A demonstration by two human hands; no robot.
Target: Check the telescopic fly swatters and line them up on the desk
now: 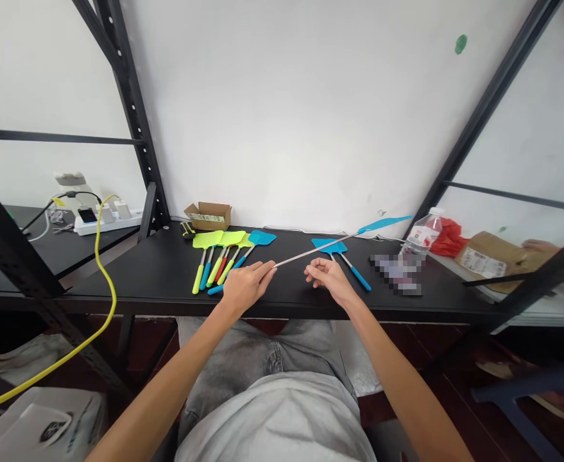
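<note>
A box stands behind a swatter pile. Beside the pile, the left hand grips a long blue swatter slanting up rightward. The right hand curls loosely, seemingly empty. Past it lies a blue pair. It looks midway; I can't tell which group is finished. Rightmost, a bottle may crowd the raised swatter.

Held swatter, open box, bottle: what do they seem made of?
Swatter head: probably plastic, by its even, bright blue. Its shaft: likely metal, from the thin, silvery gleam. Open box: matte cardboard, brown with folded flaps. Bottle: likely clear, glossy plastic; it is see-through around the label.
</note>
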